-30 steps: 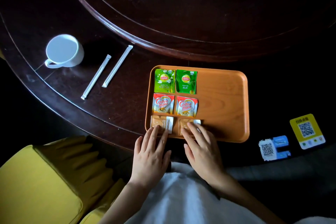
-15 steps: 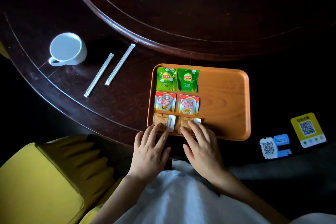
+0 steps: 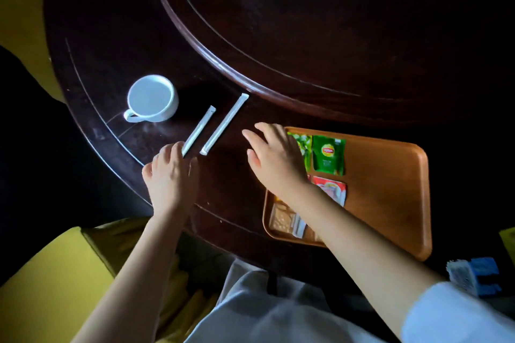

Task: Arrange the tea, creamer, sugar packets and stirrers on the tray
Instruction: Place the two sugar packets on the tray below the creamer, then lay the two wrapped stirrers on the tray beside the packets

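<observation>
An orange wooden tray (image 3: 390, 189) lies on the dark table at the right. On it are two green tea packets (image 3: 328, 155), red and white creamer packets (image 3: 333, 189) and brown sugar packets (image 3: 282, 218), partly hidden by my right arm. Two white paper-wrapped stirrers lie on the table left of the tray: a left stirrer (image 3: 200, 128) and a right stirrer (image 3: 225, 123). My left hand (image 3: 171, 175) has its fingertips at the near end of the left stirrer. My right hand (image 3: 274, 160) hovers open over the tray's left edge, fingers pointing toward the stirrers.
A white cup (image 3: 152, 99) stands on the table left of the stirrers. A raised round centre section (image 3: 306, 36) fills the far side of the table. A yellow seat (image 3: 50, 287) is at the lower left. A blue and white card (image 3: 473, 276) lies beyond the tray's near right corner.
Both hands left the sugar packets and moved up and left toward the stirrers. The camera view has swung left, so the tray now sits at the right.
</observation>
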`<move>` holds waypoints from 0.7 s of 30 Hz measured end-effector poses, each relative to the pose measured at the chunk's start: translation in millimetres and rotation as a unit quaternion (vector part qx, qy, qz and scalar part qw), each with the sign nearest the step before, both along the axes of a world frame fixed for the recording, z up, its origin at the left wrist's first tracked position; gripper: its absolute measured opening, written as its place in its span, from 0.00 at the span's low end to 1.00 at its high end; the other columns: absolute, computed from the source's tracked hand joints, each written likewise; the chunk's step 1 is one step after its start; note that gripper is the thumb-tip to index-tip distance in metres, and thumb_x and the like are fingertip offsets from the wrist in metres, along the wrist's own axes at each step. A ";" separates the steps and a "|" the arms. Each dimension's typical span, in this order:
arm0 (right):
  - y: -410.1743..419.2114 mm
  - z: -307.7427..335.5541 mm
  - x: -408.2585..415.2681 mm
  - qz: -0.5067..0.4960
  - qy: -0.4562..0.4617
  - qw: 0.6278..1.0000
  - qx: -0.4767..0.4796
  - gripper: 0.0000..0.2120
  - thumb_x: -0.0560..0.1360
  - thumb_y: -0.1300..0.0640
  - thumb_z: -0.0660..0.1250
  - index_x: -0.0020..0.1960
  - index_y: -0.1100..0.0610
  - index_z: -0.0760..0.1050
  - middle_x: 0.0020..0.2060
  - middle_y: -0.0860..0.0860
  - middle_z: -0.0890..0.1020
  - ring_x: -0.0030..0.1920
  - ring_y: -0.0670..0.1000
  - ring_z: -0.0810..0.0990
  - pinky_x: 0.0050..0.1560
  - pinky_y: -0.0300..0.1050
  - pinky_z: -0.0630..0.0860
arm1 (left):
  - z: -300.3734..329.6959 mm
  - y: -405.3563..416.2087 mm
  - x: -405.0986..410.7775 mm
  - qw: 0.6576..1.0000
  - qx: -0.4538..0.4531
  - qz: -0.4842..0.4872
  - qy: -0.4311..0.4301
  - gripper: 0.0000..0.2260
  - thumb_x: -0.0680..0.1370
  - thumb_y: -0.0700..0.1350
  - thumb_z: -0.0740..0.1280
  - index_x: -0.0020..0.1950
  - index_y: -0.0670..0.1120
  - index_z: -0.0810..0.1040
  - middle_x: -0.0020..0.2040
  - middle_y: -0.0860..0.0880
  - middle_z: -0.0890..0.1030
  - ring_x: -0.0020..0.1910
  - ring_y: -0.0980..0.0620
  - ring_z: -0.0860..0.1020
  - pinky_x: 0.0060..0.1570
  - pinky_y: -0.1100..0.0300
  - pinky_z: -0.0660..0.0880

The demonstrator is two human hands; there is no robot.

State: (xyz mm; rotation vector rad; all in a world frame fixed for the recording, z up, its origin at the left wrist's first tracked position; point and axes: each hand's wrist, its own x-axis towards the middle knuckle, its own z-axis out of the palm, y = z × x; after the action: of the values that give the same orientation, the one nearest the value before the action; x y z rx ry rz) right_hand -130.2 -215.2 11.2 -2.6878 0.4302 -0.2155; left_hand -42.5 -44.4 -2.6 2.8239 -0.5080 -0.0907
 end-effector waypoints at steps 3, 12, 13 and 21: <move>12.1 -11.9 41.1 0.022 0.056 0.998 -0.025 0.21 0.65 0.63 0.70 0.58 0.55 0.77 0.55 0.57 0.80 0.50 0.60 0.78 0.41 0.54 0.78 | -8.3 4.6 21.7 0.999 0.035 0.005 0.018 0.15 0.75 0.46 0.64 0.60 0.44 0.74 0.57 0.40 0.78 0.55 0.37 0.75 0.56 0.44 0.66; 19.1 -30.5 79.6 0.109 0.117 0.983 -0.088 0.17 0.72 0.67 0.54 0.55 0.59 0.76 0.55 0.57 0.78 0.56 0.59 0.74 0.48 0.53 0.75 | -24.2 8.4 43.5 0.999 0.032 0.007 0.033 0.11 0.72 0.47 0.68 0.53 0.45 0.79 0.50 0.45 0.81 0.52 0.41 0.76 0.52 0.49 0.66; 18.6 -33.2 80.9 0.110 0.099 0.984 -0.096 0.18 0.69 0.66 0.51 0.47 0.59 0.78 0.47 0.55 0.81 0.49 0.58 0.78 0.42 0.52 0.77 | -25.0 7.9 43.9 0.999 0.024 0.013 0.037 0.09 0.73 0.47 0.67 0.51 0.46 0.79 0.48 0.45 0.81 0.51 0.42 0.76 0.52 0.50 0.66; 3.5 -36.1 83.5 0.145 -0.015 0.975 -0.168 0.08 0.64 0.66 0.61 0.32 0.55 0.75 0.30 0.49 0.78 0.35 0.52 0.77 0.34 0.44 0.74 | -20.2 0.7 45.5 0.982 -0.073 0.116 0.130 0.04 0.71 0.44 0.67 0.42 0.48 0.81 0.44 0.49 0.82 0.46 0.47 0.79 0.44 0.55 0.72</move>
State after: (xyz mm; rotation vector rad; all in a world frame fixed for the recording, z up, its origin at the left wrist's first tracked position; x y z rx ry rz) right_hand -46.7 -211.6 -24.9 -3.0282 -0.0167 -0.2617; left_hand 3.0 -43.7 -22.7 2.6507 -0.1212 -0.3558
